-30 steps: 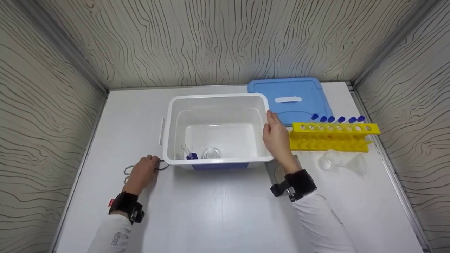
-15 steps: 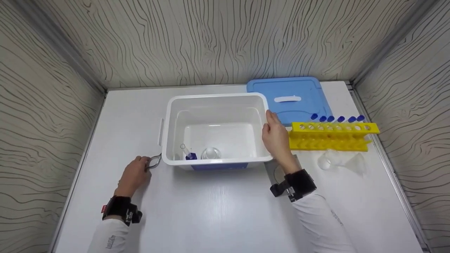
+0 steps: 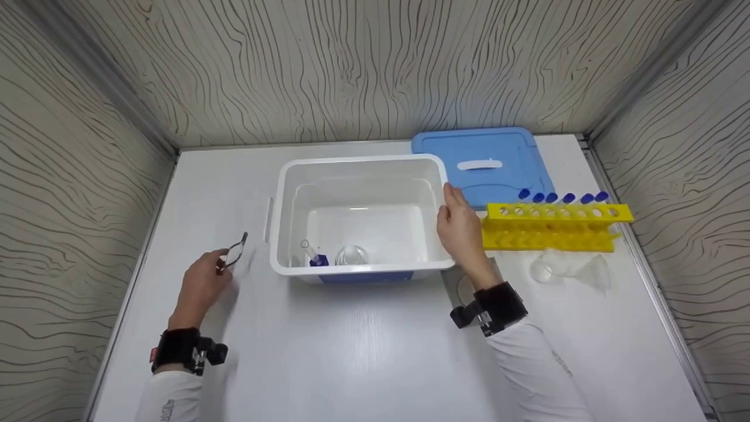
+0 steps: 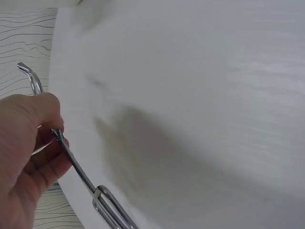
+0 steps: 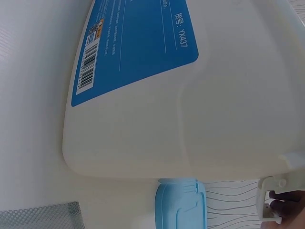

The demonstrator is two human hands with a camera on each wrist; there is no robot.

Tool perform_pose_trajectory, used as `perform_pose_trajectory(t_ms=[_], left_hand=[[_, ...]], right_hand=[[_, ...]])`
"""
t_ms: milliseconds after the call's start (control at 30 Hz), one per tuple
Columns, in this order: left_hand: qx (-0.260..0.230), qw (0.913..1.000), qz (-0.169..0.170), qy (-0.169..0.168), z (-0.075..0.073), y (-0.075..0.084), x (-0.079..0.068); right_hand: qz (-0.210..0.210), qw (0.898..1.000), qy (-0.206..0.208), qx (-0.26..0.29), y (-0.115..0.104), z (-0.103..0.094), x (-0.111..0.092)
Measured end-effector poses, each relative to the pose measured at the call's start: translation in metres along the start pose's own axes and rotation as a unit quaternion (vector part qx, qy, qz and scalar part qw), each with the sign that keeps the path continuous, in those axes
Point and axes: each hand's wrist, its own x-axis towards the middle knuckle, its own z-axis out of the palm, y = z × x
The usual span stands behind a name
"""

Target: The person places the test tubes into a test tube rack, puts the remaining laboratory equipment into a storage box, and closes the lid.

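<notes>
My left hand (image 3: pixel 202 281) holds metal crucible tongs (image 3: pixel 235 252) to the left of the white plastic bin (image 3: pixel 360 271). In the left wrist view, the thumb and fingers pinch the tongs (image 4: pixel 78 167) around the middle, with the bent tips upward and the loops toward the lower edge. My right hand (image 3: pixel 460 228) grips the bin's right rim; its fingers (image 5: pixel 286 205) show at the white side handle (image 5: pixel 261 200) in the right wrist view. Inside the bin, near its front wall, lie a glass tube with a dark blue base (image 3: pixel 318 259) and a round clear glass piece (image 3: pixel 351 255).
A blue lid (image 3: pixel 480 149) lies behind the bin at right. The yellow test tube rack (image 3: pixel 551 214) holds several blue-capped tubes (image 3: pixel 568 198). Clear glassware (image 3: pixel 545 266) and a clear funnel (image 3: pixel 595 274) lie before it. Grey wire gauze (image 5: pixel 40 217) lies beneath the right wrist.
My left hand has lifted the tongs from the table beside the bin and drawn them left, turning their tips upward and away. The right hand stays on the bin's rim.
</notes>
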Motion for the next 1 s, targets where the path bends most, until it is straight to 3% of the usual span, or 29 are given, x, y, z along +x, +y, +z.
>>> perform_pose_trajectory(t_ms=[233,467,633,833,1000], left_hand=[[-0.03,0.9974,0.02,0.063,-0.031,0.016,-0.001],[-0.04,0.9882,0.052,0.138,-0.062,0.041,0.002],[-0.056,0.9794,0.08,0.177,-0.083,0.07,0.008],[-0.063,0.9584,0.154,0.232,-0.104,0.109,0.014],[-0.05,0.949,0.209,0.23,-0.115,0.145,0.018]], right_hand=[[0.009,1.0,-0.004,-0.005,0.0,0.0,0.0],[0.009,1.0,-0.011,-0.005,-0.002,-0.001,0.0],[0.006,1.0,-0.006,-0.007,-0.002,-0.001,-0.001],[-0.015,1.0,0.01,-0.007,0.0,0.0,0.0],[-0.01,1.0,0.007,-0.005,0.001,0.001,0.0]])
